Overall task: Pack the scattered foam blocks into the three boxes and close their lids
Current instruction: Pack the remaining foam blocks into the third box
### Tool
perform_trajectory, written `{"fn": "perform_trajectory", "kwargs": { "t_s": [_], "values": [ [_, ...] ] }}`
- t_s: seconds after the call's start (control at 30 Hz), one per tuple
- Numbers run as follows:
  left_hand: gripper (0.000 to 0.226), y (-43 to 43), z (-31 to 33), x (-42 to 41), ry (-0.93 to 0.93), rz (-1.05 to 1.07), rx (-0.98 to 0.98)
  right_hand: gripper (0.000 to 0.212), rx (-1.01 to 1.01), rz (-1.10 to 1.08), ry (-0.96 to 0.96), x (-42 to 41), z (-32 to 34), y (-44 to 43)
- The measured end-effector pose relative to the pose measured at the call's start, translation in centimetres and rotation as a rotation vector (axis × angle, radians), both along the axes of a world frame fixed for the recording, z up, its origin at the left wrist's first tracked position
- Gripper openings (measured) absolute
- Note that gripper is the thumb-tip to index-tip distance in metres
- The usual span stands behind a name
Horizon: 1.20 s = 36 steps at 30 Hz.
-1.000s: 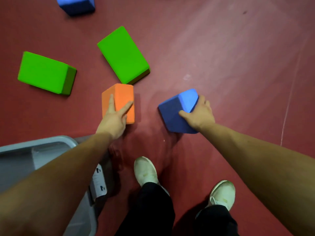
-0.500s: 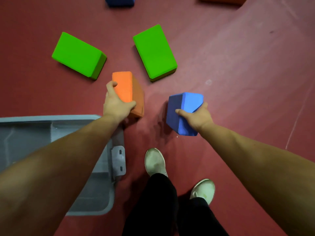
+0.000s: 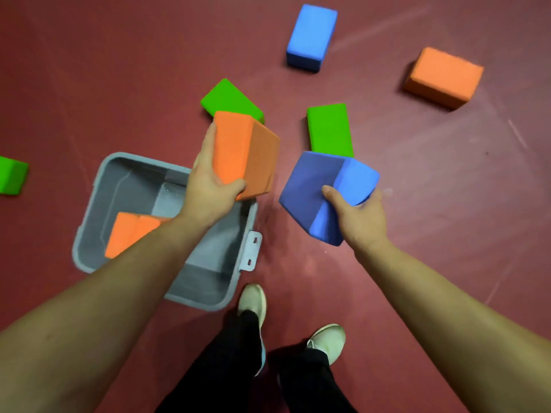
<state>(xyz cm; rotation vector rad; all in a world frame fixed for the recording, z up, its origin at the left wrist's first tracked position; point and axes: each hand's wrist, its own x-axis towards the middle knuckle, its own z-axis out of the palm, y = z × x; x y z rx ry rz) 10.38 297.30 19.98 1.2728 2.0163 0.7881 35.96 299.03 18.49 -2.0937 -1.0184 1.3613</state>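
Observation:
My left hand (image 3: 208,186) grips an orange foam block (image 3: 244,153), lifted over the far right corner of an open grey box (image 3: 89,210). Inside that box lies another orange block (image 3: 131,234), partly hidden by my left forearm. To the right of the box, my right hand (image 3: 357,216) holds a blue foam block (image 3: 322,189) tilted above the floor. On the red floor lie two green blocks (image 3: 229,99) (image 3: 329,129), a third green block (image 3: 12,174) at the left edge, a blue block (image 3: 311,37) and an orange block (image 3: 444,76) farther off.
My two feet in pale shoes (image 3: 253,302) (image 3: 328,341) stand just right of the box's near corner. A metal latch (image 3: 252,251) sticks out from the box's right side. Only this one box is in view.
Both hands have lifted their blocks off the floor. The orange block now hangs over the box's corner. The view has shifted, showing more of the box and the far blocks.

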Motion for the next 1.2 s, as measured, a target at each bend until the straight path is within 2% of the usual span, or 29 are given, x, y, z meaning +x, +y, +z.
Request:
{"fn": "perform_trajectory", "kwargs": {
  "t_s": [0.1, 0.2, 0.33, 0.53, 0.6, 0.67, 0.8, 0.9, 1.03, 1.1, 1.2],
  "values": [
    [0.117, -3.5, 2.8, -4.3, -0.038, 0.061, -0.04, 0.083, 0.003, 0.037, 0.053, -4.7, 3.1, -1.5],
    [0.122, -7.5, 3.0, -9.7, -0.056, 0.068, -0.11, 0.086, -0.023, 0.09, 0.095, -10.4, 3.3, -4.1],
    [0.119, -12.0, -0.2, -15.4, -0.026, 0.078, -0.17, 0.091, -0.108, 0.124, 0.052, -17.1, 0.0, -7.8],
    [0.111, -17.5, -8.3, -20.5, -0.07, -0.054, -0.258, 0.091, -0.231, 0.062, -0.04, -24.2, -6.3, -13.5],
    [0.104, -19.0, -11.2, -21.2, -0.075, -0.119, -0.316, 0.085, -0.269, 0.07, -0.057, -26.1, -8.6, -15.0],
    [0.098, -20.1, -13.8, -21.8, -0.021, -0.167, -0.361, 0.079, -0.31, 0.091, -0.06, -27.8, -11.0, -15.8],
    [0.095, -21.3, -18.8, -23.7, 0.046, -0.185, -0.474, 0.082, -0.387, 0.12, -0.075, -31.3, -16.1, -16.4],
    [0.095, -21.8, -21.4, -24.6, 0.18, -0.233, -0.506, 0.082, -0.433, 0.151, -0.081, -32.8, -19.4, -16.2],
    [0.092, -21.5, -23.3, -24.2, 0.396, -0.351, -0.52, 0.083, -0.51, 0.168, -0.115, -33.6, -22.1, -15.6],
    [0.083, -21.5, -23.8, -24.1, 0.455, -0.407, -0.527, 0.087, -0.546, 0.156, -0.116, -33.9, -23.0, -15.4],
    [0.083, -22.2, -24.3, -24.6, 0.514, -0.418, -0.55, 0.093, -0.627, 0.166, -0.083, -34.2, -23.8, -15.3]
  ]
}}
